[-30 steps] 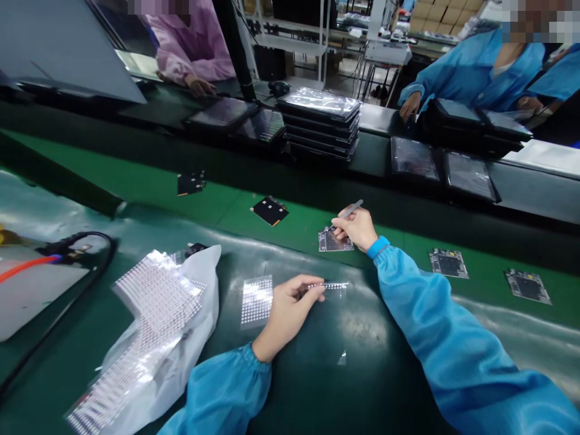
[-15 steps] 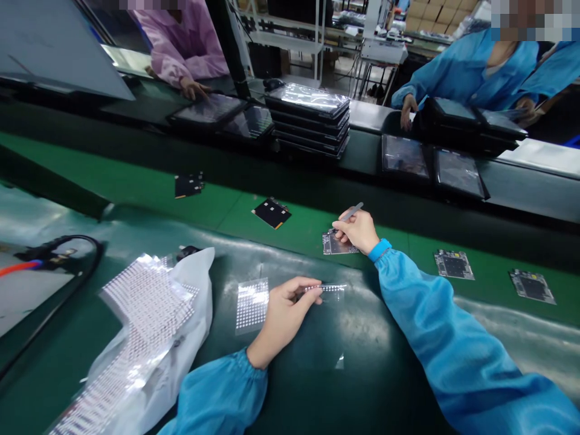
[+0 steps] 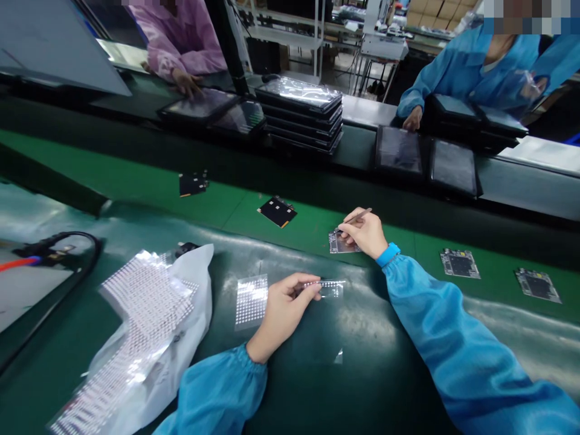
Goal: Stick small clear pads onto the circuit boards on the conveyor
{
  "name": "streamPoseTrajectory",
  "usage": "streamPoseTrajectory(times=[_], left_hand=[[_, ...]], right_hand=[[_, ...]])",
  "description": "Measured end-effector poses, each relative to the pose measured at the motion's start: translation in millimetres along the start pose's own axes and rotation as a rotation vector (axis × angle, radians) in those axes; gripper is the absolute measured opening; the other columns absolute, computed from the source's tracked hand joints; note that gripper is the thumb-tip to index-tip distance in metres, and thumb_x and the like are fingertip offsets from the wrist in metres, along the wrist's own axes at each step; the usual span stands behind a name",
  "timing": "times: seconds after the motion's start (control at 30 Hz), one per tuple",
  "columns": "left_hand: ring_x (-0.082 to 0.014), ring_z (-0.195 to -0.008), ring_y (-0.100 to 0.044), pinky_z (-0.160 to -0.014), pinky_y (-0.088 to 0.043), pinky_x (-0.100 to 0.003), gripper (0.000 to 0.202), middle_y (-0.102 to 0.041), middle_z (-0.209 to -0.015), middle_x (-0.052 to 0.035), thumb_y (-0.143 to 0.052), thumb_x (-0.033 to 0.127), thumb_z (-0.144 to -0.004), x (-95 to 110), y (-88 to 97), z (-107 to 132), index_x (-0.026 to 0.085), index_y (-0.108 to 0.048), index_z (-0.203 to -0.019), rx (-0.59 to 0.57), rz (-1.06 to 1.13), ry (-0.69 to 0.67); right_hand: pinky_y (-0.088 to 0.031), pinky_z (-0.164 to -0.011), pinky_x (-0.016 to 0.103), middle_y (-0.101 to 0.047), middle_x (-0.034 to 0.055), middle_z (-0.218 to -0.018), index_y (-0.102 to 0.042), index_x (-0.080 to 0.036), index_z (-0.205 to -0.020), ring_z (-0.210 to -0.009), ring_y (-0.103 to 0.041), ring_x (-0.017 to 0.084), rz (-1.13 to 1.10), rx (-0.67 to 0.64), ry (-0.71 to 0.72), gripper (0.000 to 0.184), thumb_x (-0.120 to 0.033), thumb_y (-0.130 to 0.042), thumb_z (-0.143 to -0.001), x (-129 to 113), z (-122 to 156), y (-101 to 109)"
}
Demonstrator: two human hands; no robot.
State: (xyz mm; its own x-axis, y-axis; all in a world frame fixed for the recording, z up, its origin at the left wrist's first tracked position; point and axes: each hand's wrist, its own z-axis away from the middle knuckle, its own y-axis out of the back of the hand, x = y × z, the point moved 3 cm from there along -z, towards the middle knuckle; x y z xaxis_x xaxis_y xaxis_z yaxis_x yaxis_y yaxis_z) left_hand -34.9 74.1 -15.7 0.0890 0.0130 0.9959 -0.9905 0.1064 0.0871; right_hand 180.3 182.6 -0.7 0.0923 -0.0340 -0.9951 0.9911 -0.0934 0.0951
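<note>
My right hand (image 3: pixel 366 234) grips a pair of tweezers (image 3: pixel 361 215) over a circuit board (image 3: pixel 338 243) lying on the green belt; the fingers hide part of that board and the tweezer tips. Between the thumb and fingers of my left hand (image 3: pixel 290 302) is a clear sheet of small stickers (image 3: pixel 333 285), held above the dark green mat. Left of that hand lies another sticker sheet (image 3: pixel 252 300), flat on the mat. Farther left, several overlapping sticker sheets (image 3: pixel 147 296) rest on a white plastic bag (image 3: pixel 198 302).
Two black-faced boards (image 3: pixel 277 211) (image 3: pixel 193 183) lie left along the belt (image 3: pixel 231 181), two bare boards (image 3: pixel 460 263) (image 3: pixel 538 284) to the right. Across it stand stacked tablet-like panels (image 3: pixel 299 112). Two co-workers in pink (image 3: pixel 181 36) and blue (image 3: pixel 475 66) handle panels. A black cable (image 3: pixel 93 266) curves at left.
The boards on the belt have shifted slightly right, and my right hand has moved right with them, tweezers still over the same board. My left hand has barely moved.
</note>
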Motion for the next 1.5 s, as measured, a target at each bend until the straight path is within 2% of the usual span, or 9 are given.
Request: streamPoseTrajectory(times=[0.1,0.2,0.37,0.6,1.33,1.5], left_hand=[[-0.0161,-0.057,-0.071,-0.059,-0.057,-0.024,0.01,-0.074,-0.061,-0.0019,-0.073,0.024,-0.081,0.5,-1.0,0.7,0.016,-0.077,-0.087,-0.008,0.008,0.008],[-0.0156,-0.057,-0.07,-0.06,-0.056,-0.024,0.01,-0.074,-0.062,-0.002,-0.073,0.024,-0.082,0.4,-1.7,1.7,0.017,-0.077,-0.087,-0.016,0.018,0.014],[-0.0155,-0.058,-0.069,-0.06,-0.054,-0.024,0.009,-0.074,-0.063,-0.002,-0.073,0.024,-0.083,-1.9,-1.3,2.4,0.017,-0.077,-0.086,-0.032,0.016,0.011],[-0.0139,-0.056,-0.066,-0.057,-0.05,-0.022,0.01,-0.073,-0.062,-0.0011,-0.071,0.025,-0.085,-3.4,-1.5,2.3,0.017,-0.077,-0.084,-0.043,0.007,0.0],[-0.014,-0.056,-0.067,-0.057,-0.051,-0.023,0.009,-0.073,-0.061,-0.0009,-0.071,0.024,-0.083,0.6,-2.2,0.9,0.017,-0.076,-0.081,-0.036,-0.002,0.016],[-0.0145,-0.056,-0.068,-0.057,-0.052,-0.023,0.008,-0.073,-0.06,-0.0009,-0.071,0.023,-0.083,-1.6,-3.1,2.5,0.017,-0.077,-0.083,-0.031,0.001,0.006]], right_hand=[[-0.054,-0.043,0.022,-0.068,0.0012,-0.059,-0.061,-0.018,-0.078,-0.049,-0.066,0.015,-0.073,-0.055,0.032,0.03,-0.034,-0.084,-0.067,-21.3,23.8,-4.8],[-0.055,-0.045,0.024,-0.07,0.0034,-0.064,-0.062,-0.018,-0.076,-0.055,-0.069,0.017,-0.117,-0.187,0.031,0.032,-0.038,-0.086,-0.069,-39.1,53.8,-15.7],[-0.053,-0.042,0.023,-0.068,0.0031,-0.061,-0.064,-0.017,-0.074,-0.053,-0.067,0.016,-0.111,-0.299,-0.034,0.033,-0.041,-0.087,-0.069,-42.1,80.2,-26.1],[-0.054,-0.043,0.025,-0.068,0.0027,-0.061,-0.064,-0.017,-0.074,-0.053,-0.066,0.016,-0.113,-0.308,-0.064,0.034,-0.039,-0.088,-0.067,-37.2,83.4,-25.9],[-0.053,-0.043,0.024,-0.066,0.001,-0.056,-0.064,-0.017,-0.074,-0.05,-0.064,0.015,-0.117,-0.301,-0.092,0.033,-0.035,-0.09,-0.066,-36.4,85.6,-29.0],[-0.054,-0.045,0.027,-0.068,0.002,-0.055,-0.063,-0.017,-0.074,-0.046,-0.064,0.016,-0.144,-0.264,-0.037,0.033,-0.036,-0.089,-0.068,-39.1,83.7,-24.0]])
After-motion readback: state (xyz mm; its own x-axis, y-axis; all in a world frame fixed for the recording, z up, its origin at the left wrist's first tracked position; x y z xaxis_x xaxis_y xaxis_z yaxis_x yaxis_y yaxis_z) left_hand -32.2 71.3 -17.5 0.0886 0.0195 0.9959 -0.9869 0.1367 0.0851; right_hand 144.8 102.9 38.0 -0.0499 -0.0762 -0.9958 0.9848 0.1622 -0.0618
